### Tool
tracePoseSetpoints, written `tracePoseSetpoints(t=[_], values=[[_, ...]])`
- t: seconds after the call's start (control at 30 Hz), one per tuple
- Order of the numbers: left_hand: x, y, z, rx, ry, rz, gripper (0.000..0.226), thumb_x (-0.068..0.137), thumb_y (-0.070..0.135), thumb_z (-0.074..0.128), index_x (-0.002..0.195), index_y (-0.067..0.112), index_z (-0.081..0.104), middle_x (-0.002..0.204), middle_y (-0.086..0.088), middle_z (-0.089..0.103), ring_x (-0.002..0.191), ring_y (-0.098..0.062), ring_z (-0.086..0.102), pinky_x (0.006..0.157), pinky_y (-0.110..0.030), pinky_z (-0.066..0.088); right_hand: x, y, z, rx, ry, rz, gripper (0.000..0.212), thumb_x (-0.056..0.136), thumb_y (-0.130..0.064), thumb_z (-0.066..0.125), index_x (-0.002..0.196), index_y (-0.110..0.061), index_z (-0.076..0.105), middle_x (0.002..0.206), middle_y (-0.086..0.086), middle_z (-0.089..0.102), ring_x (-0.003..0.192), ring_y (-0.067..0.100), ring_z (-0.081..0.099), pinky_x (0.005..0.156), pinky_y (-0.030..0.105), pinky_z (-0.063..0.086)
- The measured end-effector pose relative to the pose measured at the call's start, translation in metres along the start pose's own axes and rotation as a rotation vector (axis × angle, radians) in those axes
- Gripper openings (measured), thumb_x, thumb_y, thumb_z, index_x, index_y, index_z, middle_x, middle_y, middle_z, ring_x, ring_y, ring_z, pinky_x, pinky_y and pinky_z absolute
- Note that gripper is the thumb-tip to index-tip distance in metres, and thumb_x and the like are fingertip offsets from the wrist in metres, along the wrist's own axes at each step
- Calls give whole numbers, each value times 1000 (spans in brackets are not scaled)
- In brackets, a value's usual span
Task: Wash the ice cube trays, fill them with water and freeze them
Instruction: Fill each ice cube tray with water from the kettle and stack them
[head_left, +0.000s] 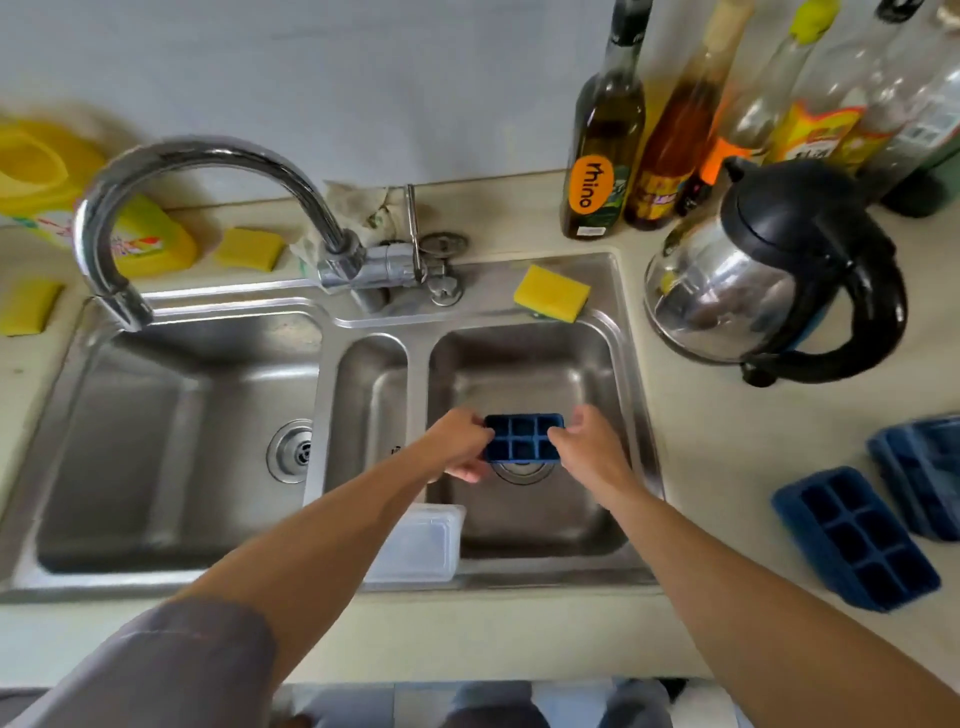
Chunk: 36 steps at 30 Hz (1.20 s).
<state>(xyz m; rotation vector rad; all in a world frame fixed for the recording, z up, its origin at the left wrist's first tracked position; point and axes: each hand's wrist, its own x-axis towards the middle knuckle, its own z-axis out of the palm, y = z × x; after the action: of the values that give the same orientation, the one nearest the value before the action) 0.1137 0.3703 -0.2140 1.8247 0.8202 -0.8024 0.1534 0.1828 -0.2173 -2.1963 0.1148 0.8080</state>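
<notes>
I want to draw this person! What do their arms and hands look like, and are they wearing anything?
The left hand and right hand are bare: no gloves, no watch on either wrist. Both forearms are bare too. A grey sleeve covers the left upper arm, ending near the elbow. No sleeve shows on the right arm.

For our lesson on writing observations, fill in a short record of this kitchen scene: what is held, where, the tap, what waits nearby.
Held: blue ice cube tray, gripped by left hand and right hand
Where: over the right basin
Tap: spout over left basin, no water visible
Waiting: other blue trays on counter, right
Nearby: yellow sponge on sink ledge; kettle
</notes>
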Motion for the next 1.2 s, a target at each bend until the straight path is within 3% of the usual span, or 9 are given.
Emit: tracePoseSetpoints(t=[0.23, 0.43, 0.67, 0.77, 0.83, 0.87, 1.0, 1.07, 1.2], values=[[38, -14, 23, 96, -65, -5, 28, 99, 12, 49, 126, 9, 53, 109, -13, 70, 88, -27, 75, 73, -42, 65, 29, 31, 27, 109, -22, 115, 47, 97, -15, 61, 141, -13, 43, 113, -4, 50, 92, 8, 53, 59, 13, 36], [56, -23, 35, 120, -76, -78, 30, 99, 12, 48, 129, 10, 50, 109, -16, 68, 94, -30, 73, 78, -45, 64, 44, 43, 33, 88, -135, 106, 23, 93, -8, 59, 104, -26, 51, 107, -4, 63, 103, 17, 62, 86, 32, 53], [45, -19, 36, 213, -15, -70, 34, 98, 16, 51, 131, 10, 47, 109, -16, 65, 94, -32, 72, 78, -45, 64, 31, 37, 18, -20, -241, -15, 35, 93, -9, 55, 122, -29, 54, 112, -8, 63, 101, 12, 58, 67, 17, 38], [32, -7, 33, 151, 124, -22, 34, 98, 18, 54, 131, 11, 50, 110, -15, 63, 94, -33, 71, 80, -48, 63, 12, 26, 1, -63, -164, -60, 47, 100, -15, 53, 146, -18, 44, 133, 3, 58, 115, 14, 55, 86, 25, 49], [21, 5, 32, 30, 167, -1, 22, 98, 15, 54, 120, 14, 56, 110, -17, 66, 94, -32, 72, 80, -48, 63, -3, 16, -20, -37, -92, -122, 49, 103, -17, 51, 151, -13, 42, 148, 6, 53, 131, 20, 53, 108, 38, 46], [16, 11, 33, -52, 167, 6, 19, 99, 13, 53, 117, 13, 57, 110, -17, 68, 90, -29, 73, 78, -45, 64, -11, 11, -33, -10, -47, -172, 46, 102, -18, 52, 148, -12, 46, 146, 6, 55, 130, 20, 55, 109, 36, 45], [-14, 36, 41, -305, 159, 86, 23, 102, 9, 51, 123, 3, 59, 98, -13, 71, 72, -18, 68, 61, -29, 58, -49, -7, -91, 167, 145, -375, 24, 101, -26, 58, 122, -17, 66, 114, -8, 69, 103, -2, 64, 81, 3, 43], [-32, 51, 49, -366, 174, 151, 19, 104, 10, 49, 117, 1, 61, 96, -14, 70, 70, -17, 68, 58, -27, 58, -68, -15, -123, 231, 244, -470, 16, 100, -32, 61, 109, -22, 67, 101, -14, 70, 96, -9, 64, 76, 4, 45], [-65, 78, 64, -424, 164, 232, 17, 105, 14, 50, 98, 7, 64, 89, -11, 69, 71, -18, 69, 62, -29, 58, -91, -32, -189, 338, 521, -692, 21, 97, -42, 60, 93, -22, 66, 78, -8, 70, 75, 4, 67, 63, 14, 50]])
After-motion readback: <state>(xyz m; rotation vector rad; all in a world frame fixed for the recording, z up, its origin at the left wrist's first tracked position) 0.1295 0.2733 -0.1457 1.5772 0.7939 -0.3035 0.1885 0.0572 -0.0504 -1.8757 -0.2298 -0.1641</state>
